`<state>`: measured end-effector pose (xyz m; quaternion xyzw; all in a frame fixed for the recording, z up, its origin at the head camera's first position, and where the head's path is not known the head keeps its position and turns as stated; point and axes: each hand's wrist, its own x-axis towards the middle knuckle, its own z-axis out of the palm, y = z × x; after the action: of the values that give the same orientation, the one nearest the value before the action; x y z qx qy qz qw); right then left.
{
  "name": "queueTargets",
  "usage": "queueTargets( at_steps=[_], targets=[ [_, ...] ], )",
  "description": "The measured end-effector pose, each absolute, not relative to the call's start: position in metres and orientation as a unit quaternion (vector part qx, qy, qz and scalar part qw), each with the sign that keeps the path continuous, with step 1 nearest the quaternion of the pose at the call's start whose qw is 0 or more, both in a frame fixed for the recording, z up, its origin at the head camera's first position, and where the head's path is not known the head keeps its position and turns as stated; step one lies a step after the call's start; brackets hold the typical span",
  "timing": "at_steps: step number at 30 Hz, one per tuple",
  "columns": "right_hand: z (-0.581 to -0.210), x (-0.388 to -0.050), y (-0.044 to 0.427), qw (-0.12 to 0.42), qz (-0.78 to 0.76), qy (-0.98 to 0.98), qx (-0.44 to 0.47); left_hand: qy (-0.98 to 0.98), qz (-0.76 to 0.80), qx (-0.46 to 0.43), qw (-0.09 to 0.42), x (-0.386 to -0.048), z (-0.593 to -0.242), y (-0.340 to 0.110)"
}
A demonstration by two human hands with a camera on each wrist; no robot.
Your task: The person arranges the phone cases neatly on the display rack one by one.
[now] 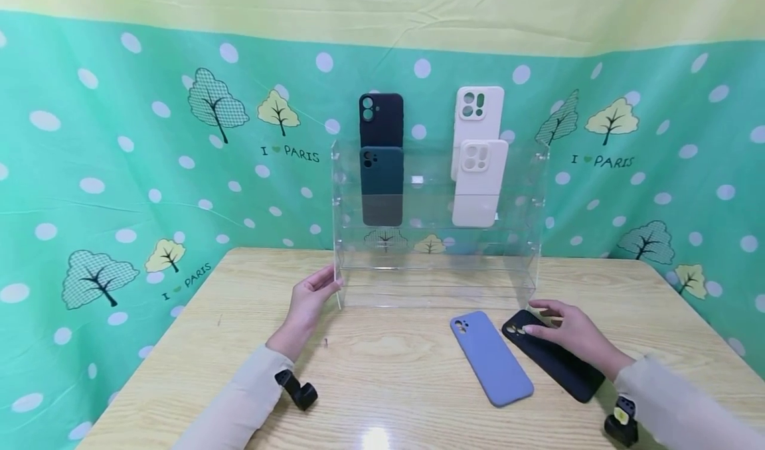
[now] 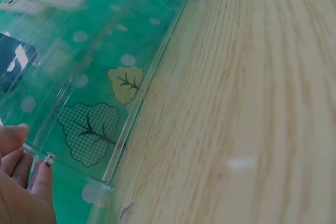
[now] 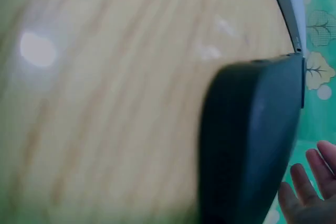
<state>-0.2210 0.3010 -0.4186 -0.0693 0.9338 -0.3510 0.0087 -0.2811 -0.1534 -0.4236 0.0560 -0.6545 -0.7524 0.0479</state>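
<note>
Pale sleeves (image 1: 233, 397) are nearest. Left hand (image 1: 307, 304) pinches the clear rack (image 1: 430, 211); right hand (image 1: 576, 334), fingers apart, is over the black phone case (image 1: 556, 360) before the rack. Holding edges should help.

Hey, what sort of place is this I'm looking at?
Probably an improvised indoor display corner rather than a real shop: a clear rack holding phone cases stands on a wood-grain table, with a printed cloth as the backdrop.
</note>
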Motion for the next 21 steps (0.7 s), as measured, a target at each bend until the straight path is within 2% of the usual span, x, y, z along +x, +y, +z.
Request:
queueTargets(
  at_steps=[6, 21],
  targets=[
    [-0.4240, -0.2197, 0.2988, 0.058, -0.337, 0.936, -0.082, -0.651, -0.756, 0.050, 0.052, -0.2808, -0.4256, -0.1528],
    [-0.4286, -0.2151, 0.2955, 0.033, -0.297, 0.948, -0.107, -0.652, -0.756, 0.049, 0.048, -0.2813, -0.4263, -0.1536]
  ],
)
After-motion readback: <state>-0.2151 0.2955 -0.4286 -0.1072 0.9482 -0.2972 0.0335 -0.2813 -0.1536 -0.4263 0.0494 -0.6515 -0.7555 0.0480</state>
